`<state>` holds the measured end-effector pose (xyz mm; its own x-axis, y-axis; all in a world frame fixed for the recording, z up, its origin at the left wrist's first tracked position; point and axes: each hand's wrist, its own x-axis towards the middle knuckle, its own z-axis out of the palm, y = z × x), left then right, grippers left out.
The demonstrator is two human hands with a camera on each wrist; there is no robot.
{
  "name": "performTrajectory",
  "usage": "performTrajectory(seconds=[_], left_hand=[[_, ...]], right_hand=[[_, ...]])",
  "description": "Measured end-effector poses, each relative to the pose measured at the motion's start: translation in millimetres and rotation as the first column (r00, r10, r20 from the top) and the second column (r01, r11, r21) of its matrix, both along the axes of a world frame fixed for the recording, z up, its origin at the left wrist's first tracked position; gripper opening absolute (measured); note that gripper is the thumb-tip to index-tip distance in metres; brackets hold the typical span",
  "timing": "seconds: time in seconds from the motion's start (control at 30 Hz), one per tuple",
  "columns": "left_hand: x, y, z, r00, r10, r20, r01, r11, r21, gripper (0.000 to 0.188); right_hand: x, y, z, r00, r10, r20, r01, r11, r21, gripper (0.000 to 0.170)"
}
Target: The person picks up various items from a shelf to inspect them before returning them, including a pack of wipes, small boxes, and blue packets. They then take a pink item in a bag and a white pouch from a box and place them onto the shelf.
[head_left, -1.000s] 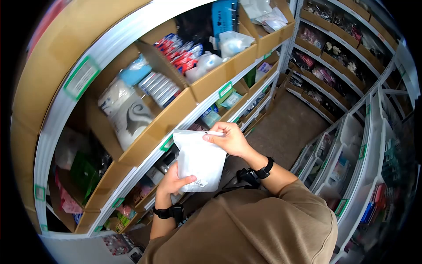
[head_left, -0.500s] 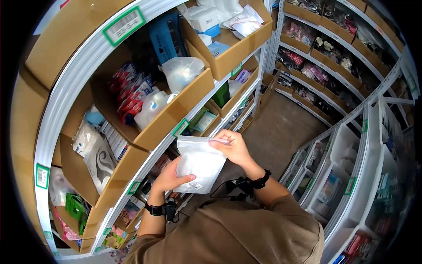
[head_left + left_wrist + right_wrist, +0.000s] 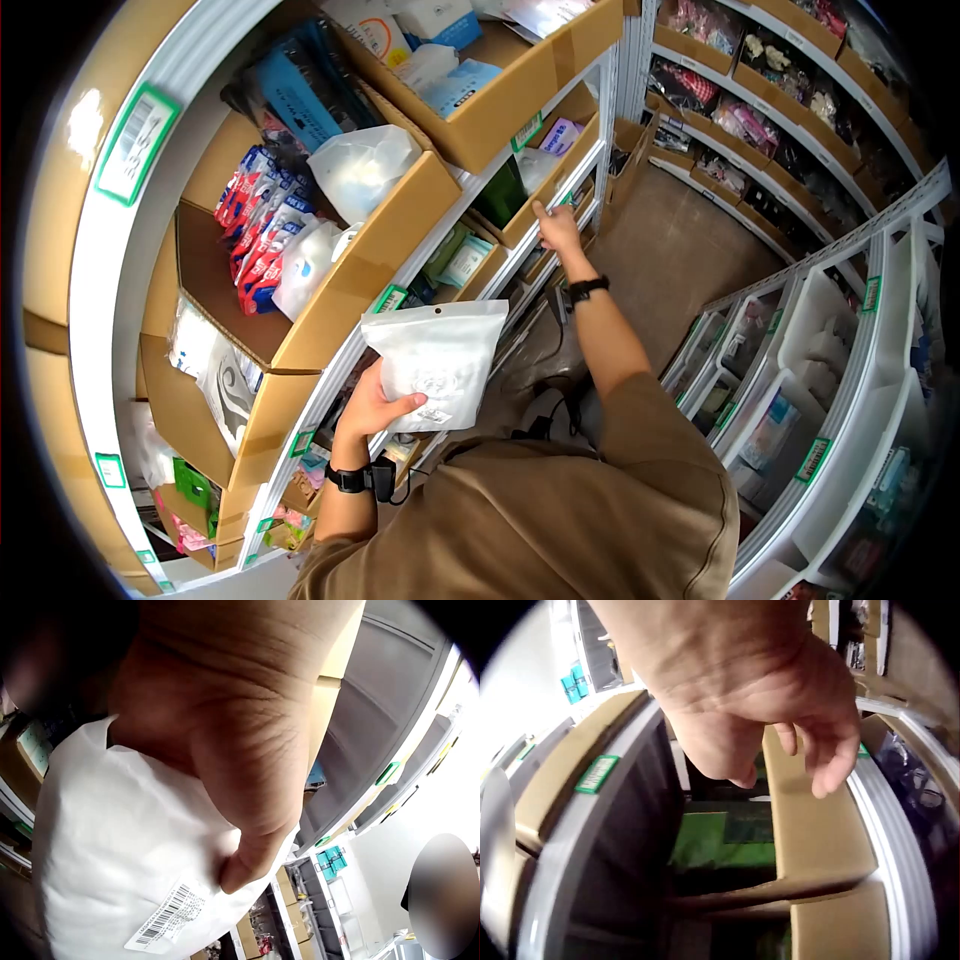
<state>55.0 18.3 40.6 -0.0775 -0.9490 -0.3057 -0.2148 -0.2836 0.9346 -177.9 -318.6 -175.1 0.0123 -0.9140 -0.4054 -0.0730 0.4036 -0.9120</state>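
My left hand [image 3: 375,402] grips a white plastic pouch [image 3: 440,365] by its lower side, thumb lying over the front. A barcode label [image 3: 166,919] shows near the thumb in the left wrist view. The pouch has a small hang hole at its top edge; its contents are hidden. Farther forward, my right hand [image 3: 560,230] is at the front of a cardboard bin [image 3: 817,840] on a lower shelf. In the right wrist view its thumb is on the inner side of the bin's front wall and the fingers curl over the outside. Green packages [image 3: 720,840] lie inside that bin.
Left, a shelf rack carries cardboard bins, one with red-and-blue packets [image 3: 265,225] and a clear bag [image 3: 365,170]. White plastic bins [image 3: 770,400] line the right side. Brown floor [image 3: 690,230] runs between them towards another rack of bins at the back.
My right hand has let go of the pouch's top corner and reached forward to the cardboard bin. The left hand still holds the pouch. The head view has shifted along the shelves.
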Motion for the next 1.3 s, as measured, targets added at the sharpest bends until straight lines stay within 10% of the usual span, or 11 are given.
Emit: performTrajectory(seconds=[0.17,0.83,0.93,1.03,1.1,1.17,1.3], left_hand=[[-8,-15,6,0.998,0.009,0.065,-0.010,1.000,0.016,0.060],[-86,-129,-71,0.992,0.003,-0.124,-0.010,0.999,-0.053,0.050],[-103,-146,-76,0.988,0.059,-0.139,-0.066,0.997,-0.049,0.048],[-119,-174,-91,0.992,0.044,-0.114,-0.062,0.986,-0.156,0.045],[-130,-195,-93,1.000,-0.009,-0.018,0.003,0.959,-0.282,0.048],[-134,-213,-83,0.775,0.068,0.628,0.190,0.923,-0.335,0.051],[-131,-235,-81,0.432,0.343,0.834,0.499,0.680,-0.538,0.046]], right_hand=[[29,-10,22,0.916,0.084,-0.392,-0.070,0.996,0.050,0.090],[-46,31,4,0.822,0.248,-0.513,-0.261,0.964,0.047,0.070],[-84,54,37,0.918,0.318,0.236,-0.311,0.948,-0.070,0.060],[-100,68,52,0.782,0.499,0.373,-0.317,0.835,-0.450,0.043],[-106,65,73,0.759,0.541,0.362,-0.387,0.822,-0.418,0.044],[-112,45,87,0.907,0.418,0.055,-0.331,0.787,-0.521,0.048],[-121,-37,84,0.959,0.231,-0.161,-0.281,0.754,-0.594,0.048]])
